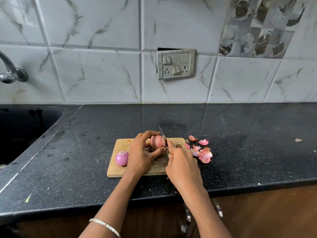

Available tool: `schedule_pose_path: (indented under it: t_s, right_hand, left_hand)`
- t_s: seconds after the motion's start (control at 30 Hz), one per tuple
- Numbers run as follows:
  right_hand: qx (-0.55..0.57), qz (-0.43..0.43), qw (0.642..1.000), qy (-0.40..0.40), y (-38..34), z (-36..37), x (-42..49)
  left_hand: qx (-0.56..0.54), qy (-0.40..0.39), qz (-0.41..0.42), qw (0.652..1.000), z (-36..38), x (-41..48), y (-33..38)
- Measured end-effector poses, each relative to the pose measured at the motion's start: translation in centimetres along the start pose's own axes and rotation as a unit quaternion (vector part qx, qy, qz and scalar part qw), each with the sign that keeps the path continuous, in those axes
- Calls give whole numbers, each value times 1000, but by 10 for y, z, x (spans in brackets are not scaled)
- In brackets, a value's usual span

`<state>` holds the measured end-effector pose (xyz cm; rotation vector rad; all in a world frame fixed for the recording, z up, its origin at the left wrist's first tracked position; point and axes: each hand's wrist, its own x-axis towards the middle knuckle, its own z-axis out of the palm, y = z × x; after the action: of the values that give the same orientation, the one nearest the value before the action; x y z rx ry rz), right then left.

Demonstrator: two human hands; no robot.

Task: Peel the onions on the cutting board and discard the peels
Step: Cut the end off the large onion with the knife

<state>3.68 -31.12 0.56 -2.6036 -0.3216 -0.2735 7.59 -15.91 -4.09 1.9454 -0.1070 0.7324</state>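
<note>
Just left of my left hand [144,152], 1 peeled onion [122,158] rests on the cutting board [120,170]. That hand curls around the second onion [158,141], raised just over the board, thumb under it. I judge the cut should stay shallow, edge clear of the thumb. My right hand [181,162] grips the knife [162,133], blade at the onion's right end. Peels [205,154] lie on the table right of it, not yet discarded.

A kitchen wall of white marble-look tiles [96,74] carries a grey switch and socket panel [175,64] and a patch of teacup-patterned tiles [257,28]. Below runs a black speckled countertop [240,152], glossy with reflected light. At far left are a metal tap [10,71] and a dark sink [20,131]; brown cabinet fronts [265,212] sit beneath.
</note>
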Motion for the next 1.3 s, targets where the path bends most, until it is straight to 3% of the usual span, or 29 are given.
schedule_pose_path:
  t_s: [0.13, 0.4, 0.5, 0.67, 0.77, 0.93, 1.3]
  right_hand:
    - [4, 5, 1000, -21, 16, 2, -22]
    - [67, -14, 995, 66, 18, -1, 0]
    - [154, 19, 984, 93, 26, 0, 20]
    - [383, 75, 918, 69, 30, 8, 53]
    - [481, 80, 873, 8, 24, 10, 59]
    - [511, 77, 856, -28, 28, 21, 60]
    - [531, 83, 835, 117, 29, 38, 60]
  left_hand:
    - [-8, 3, -4, 1000, -1, 0, -2]
    - [-29, -16, -14, 999, -3, -1, -2]
    - [-58, -40, -21, 997, -4, -2, -4]
    - [-106, -64, -47, 991, -5, -4, -6]
    - [-110, -73, -49, 990, -6, -4, -5]
    - [-99, -77, -50, 991, -7, -5, -2]
    - [-28, -85, -11, 996, -3, -6, -1]
